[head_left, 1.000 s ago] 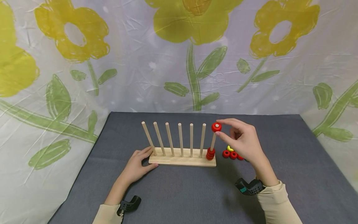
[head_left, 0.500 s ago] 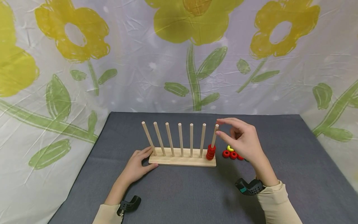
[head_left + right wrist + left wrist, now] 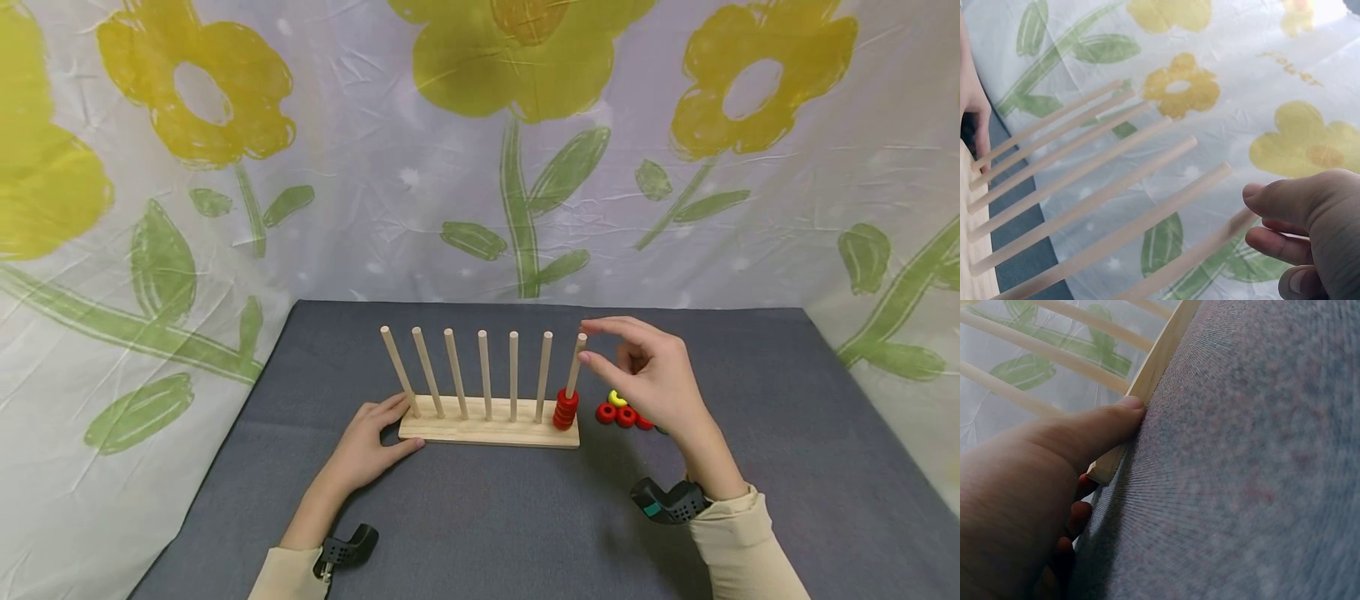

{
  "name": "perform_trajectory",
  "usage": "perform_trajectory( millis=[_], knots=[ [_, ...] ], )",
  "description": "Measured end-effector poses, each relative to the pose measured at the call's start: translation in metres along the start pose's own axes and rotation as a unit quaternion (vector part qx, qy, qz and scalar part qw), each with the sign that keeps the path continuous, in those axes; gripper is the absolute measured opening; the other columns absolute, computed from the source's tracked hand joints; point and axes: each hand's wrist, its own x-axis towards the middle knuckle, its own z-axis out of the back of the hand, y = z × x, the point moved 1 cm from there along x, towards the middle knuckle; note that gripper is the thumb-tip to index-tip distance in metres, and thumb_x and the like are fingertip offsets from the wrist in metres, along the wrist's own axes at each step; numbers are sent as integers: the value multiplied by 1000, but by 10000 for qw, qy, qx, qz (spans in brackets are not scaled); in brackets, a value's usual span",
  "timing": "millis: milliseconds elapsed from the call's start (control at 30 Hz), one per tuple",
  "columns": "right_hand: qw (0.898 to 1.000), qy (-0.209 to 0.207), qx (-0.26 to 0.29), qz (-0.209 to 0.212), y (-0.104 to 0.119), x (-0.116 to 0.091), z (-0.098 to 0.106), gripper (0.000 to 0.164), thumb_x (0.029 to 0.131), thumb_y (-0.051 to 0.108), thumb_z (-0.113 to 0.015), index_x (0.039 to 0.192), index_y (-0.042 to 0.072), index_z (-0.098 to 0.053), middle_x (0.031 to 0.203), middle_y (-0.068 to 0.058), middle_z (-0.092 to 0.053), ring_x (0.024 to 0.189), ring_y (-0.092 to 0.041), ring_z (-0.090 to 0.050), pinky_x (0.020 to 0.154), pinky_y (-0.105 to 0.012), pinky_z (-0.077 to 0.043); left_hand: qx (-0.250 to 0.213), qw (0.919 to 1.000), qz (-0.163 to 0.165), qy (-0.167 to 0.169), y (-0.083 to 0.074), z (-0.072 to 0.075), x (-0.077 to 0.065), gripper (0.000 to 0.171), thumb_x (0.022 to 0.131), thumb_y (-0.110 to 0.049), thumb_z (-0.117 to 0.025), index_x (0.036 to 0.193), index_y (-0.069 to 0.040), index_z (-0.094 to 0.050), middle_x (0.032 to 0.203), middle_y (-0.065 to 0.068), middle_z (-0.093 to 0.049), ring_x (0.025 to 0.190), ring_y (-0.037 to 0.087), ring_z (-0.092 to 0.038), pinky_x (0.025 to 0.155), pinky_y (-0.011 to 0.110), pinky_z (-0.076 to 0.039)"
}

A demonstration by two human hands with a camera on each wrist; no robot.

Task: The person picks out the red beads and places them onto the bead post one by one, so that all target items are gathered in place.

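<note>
A wooden peg stand (image 3: 480, 432) with several upright pegs stands on the cloth. My left hand (image 3: 366, 443) grips its left end, the thumb at the front edge and the fingers behind, as the left wrist view also shows. Several red rings (image 3: 566, 408) are stacked low on the rightmost peg (image 3: 574, 367). Around that peg's top, my right hand (image 3: 654, 371) has thumb and index finger parted, with no ring between them. In the right wrist view the thumb (image 3: 1272, 194) overlaps the peg's tip; whether it touches cannot be told.
Loose red rings (image 3: 625, 416) and a yellow ring (image 3: 617, 397) lie on the dark grey cloth (image 3: 480, 517) right of the stand, partly hidden by my right hand. A flowered curtain (image 3: 337, 208) hangs behind the table.
A red ring, earlier between my right thumb and index finger at the peg's top, has dropped down the peg onto the stack. My left hand has stayed put.
</note>
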Motion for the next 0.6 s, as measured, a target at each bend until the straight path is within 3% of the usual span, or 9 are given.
perform_trajectory(
  millis=[433,600],
  knots=[
    [9999,-136,-18,44,-2,0,7,35,81,-10,-81,115,-2,-74,104,-7,-71,45,-10,-34,41,-25,-27,-40,10000,44,13,-1,2,-1,75,87,-41,-82,147,-5,-55,152,11,-48,123,30,-49,100,55,-40],
    [9991,-382,-99,-129,-5,0,20,34,83,-11,-79,115,-3,-74,87,-2,-67,44,-11,-33,42,-27,-26,11,10000,-16,-29,-1,1,-1,74,87,-41,-82,147,-4,-55,151,11,-49,121,29,-49,98,55,-41]
  ],
)
